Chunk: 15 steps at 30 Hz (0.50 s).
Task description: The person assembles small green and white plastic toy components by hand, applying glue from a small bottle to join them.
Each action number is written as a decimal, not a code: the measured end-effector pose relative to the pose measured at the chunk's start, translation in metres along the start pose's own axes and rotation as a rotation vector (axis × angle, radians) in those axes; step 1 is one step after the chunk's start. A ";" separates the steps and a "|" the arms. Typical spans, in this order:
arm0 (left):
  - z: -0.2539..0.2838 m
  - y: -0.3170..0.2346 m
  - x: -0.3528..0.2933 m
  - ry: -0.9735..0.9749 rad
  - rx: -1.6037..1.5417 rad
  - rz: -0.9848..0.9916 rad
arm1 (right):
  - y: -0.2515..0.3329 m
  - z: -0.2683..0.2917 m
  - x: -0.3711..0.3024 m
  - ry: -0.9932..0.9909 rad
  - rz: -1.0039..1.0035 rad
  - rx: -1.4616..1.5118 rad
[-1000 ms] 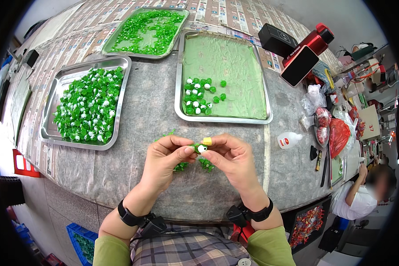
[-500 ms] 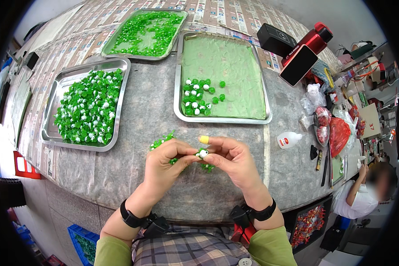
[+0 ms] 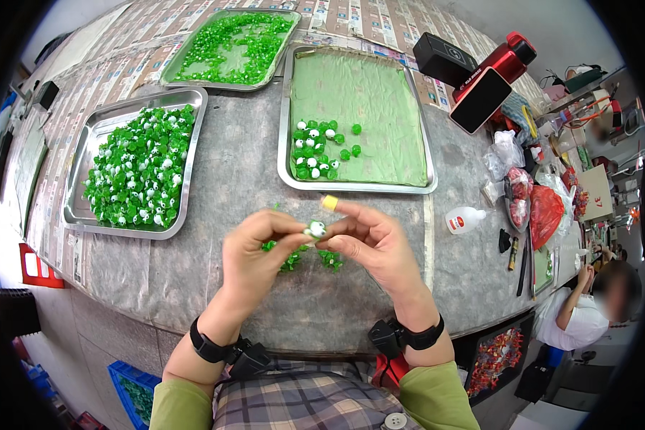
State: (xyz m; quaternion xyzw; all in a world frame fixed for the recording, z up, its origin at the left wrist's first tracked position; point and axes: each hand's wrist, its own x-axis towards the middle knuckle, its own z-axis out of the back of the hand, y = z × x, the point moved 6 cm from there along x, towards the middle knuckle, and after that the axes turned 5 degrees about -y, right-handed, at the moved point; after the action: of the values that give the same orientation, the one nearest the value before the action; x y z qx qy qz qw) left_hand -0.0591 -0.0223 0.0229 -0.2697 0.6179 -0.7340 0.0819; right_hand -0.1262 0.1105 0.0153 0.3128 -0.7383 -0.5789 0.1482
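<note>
Over the table's near middle, my left hand (image 3: 258, 247) pinches a small green-and-white bead with a black-dotted white eye (image 3: 315, 229) between thumb and fingertips. My right hand (image 3: 376, 244) is close against the bead's right side, thumb and fingers drawn together; what they hold is hidden and slightly blurred. Its index finger, wrapped in yellow tape (image 3: 330, 203), is stretched out above. Loose small green pieces (image 3: 330, 260) lie on the grey table cover beneath both hands. Beyond them, a metal tray lined in green (image 3: 358, 86) bears a group of green and white beads (image 3: 315, 150) at its near left.
At left stands a metal tray (image 3: 79, 208) heaped with green-and-white beads; behind it, another tray (image 3: 166, 75) of small green pieces. Rightward are a white bottle (image 3: 466, 220), a phone (image 3: 481, 100), a red flask (image 3: 505, 61), a black box (image 3: 444, 57) and plastic bags (image 3: 546, 218). Another person (image 3: 577, 308) sits at far right.
The bead has moved up and slightly left with my left hand. My right hand's fingertips have shifted relative to it, and the loose green pieces below show more.
</note>
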 end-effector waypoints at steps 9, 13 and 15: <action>0.063 0.036 0.021 -0.477 -1.121 0.378 | 0.003 0.004 0.004 0.041 0.245 -1.149; 0.031 0.027 0.012 -0.222 -0.758 0.373 | -0.010 -0.007 0.001 0.080 0.329 -1.332; 0.019 0.020 0.005 -0.078 -0.532 0.309 | -0.005 -0.007 0.004 0.046 0.358 -1.232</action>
State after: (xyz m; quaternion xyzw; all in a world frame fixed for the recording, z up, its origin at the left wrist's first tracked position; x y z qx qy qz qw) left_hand -0.0588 -0.0453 0.0069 -0.2125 0.8185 -0.5144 0.1427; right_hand -0.1240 0.1023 0.0124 0.0547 -0.3078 -0.8564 0.4110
